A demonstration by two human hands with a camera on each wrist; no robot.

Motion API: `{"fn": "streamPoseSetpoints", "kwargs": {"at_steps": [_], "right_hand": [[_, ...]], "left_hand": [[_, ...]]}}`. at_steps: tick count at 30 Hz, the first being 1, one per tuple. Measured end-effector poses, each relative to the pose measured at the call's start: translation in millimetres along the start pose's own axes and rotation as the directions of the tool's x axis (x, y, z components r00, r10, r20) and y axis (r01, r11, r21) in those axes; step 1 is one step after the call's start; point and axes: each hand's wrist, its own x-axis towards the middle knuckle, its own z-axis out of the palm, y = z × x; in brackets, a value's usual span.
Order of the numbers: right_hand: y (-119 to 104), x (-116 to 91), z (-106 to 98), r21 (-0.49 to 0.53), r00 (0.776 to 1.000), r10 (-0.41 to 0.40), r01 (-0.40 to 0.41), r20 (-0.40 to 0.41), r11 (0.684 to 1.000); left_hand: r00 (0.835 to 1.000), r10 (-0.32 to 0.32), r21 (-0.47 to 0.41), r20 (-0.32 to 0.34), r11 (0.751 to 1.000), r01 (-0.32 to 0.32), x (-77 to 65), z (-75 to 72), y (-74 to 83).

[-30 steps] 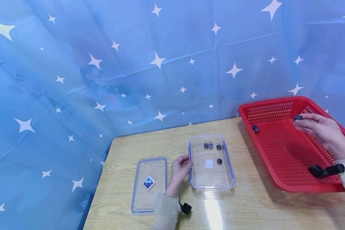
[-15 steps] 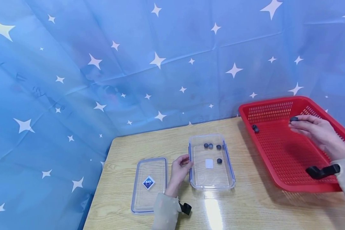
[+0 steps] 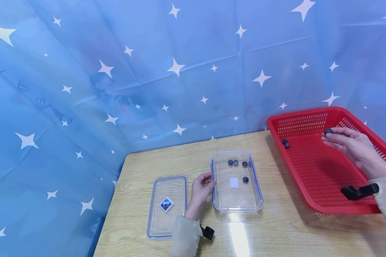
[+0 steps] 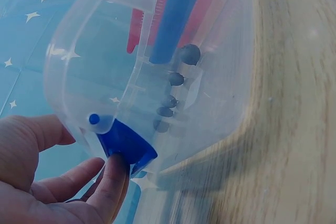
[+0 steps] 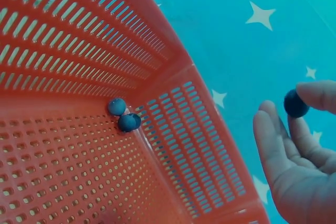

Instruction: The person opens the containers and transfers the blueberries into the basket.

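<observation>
My right hand (image 3: 355, 148) pinches a dark blueberry (image 5: 296, 103) between thumb and fingertips, raised over the red basket (image 3: 303, 192). Two or three more blueberries (image 5: 125, 122) cluster in a corner of the basket. At the left side of a clear plastic container (image 3: 236, 208), my left hand (image 3: 201, 187) holds the edge, its fingers against a blue side latch (image 4: 126, 145) in the left wrist view. Inside the container lie several blueberries (image 3: 245, 180), mostly toward its far end, near a white square patch (image 3: 234, 182) on the bottom.
The container's lid (image 3: 161, 225), blue-edged with a diamond-shaped label, lies flat to the left beside my forearm. A wooden table (image 3: 138, 167) carries everything. Behind its far edge hangs a blue curtain (image 3: 193, 85) with white stars.
My right hand has shifted a little to the left over the basket, still pinching the blueberry. The left hand and the container stay in place.
</observation>
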Motion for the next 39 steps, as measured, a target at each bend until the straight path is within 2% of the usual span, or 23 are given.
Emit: {"fn": "streamPoseSetpoints", "kwargs": {"at_steps": [4, 8, 14, 23, 27, 29, 32, 35, 38, 39], "right_hand": [[0, 1, 1, 0.02, 0.999, -0.028, 0.027, 0.023, 0.999], [-1, 1, 4, -0.001, 0.999, -0.048, 0.048, -0.002, 0.999], [-2, 0, 5, -0.112, 0.995, -0.02, 0.009, -0.1, 0.994], [-2, 1, 7, -0.191, 0.995, -0.001, -0.019, -0.104, 0.981], [-2, -2, 12, -0.162, 0.997, 0.013, -0.026, -0.079, 0.986], [-2, -3, 16, -0.113, 0.999, 0.007, -0.011, -0.039, 0.994], [-2, -4, 24, -0.035, 0.999, -0.015, 0.017, 0.041, 0.999], [-1, -3, 34, 0.009, 0.997, -0.03, 0.029, 0.077, 1.0], [0, -2, 46, 0.01, 0.997, -0.032, 0.032, 0.067, 0.999], [0, -2, 50, 0.009, 0.997, -0.031, 0.03, 0.065, 0.999]], "left_hand": [[1.0, -0.003, 0.005, -0.002, 1.0, 0.003, -0.6, -0.1, 1.1], [1.0, -0.012, 0.01, -0.001, 1.0, 0.012, -0.4, -0.4, 0.7], [1.0, -0.004, 0.002, -0.003, 1.0, 0.004, -0.2, -0.1, -0.1], [1.0, -0.001, 0.0, -0.005, 1.0, 0.001, 0.7, 0.3, 0.0], [1.0, 0.003, 0.012, -0.002, 1.0, -0.003, 0.6, -0.1, -0.2], [1.0, 0.005, 0.014, -0.001, 1.0, -0.005, 2.2, -0.3, -3.5], [1.0, -0.002, 0.014, -0.008, 1.0, 0.003, 7.9, -0.6, -15.9], [1.0, -0.007, 0.004, -0.014, 1.0, 0.007, 13.5, -0.9, -28.9], [0.999, 0.035, 0.006, -0.004, 0.999, -0.035, 14.2, -2.2, -34.8], [0.997, 0.074, 0.004, 0.003, 0.997, -0.074, 13.5, -2.8, -35.8]]}}
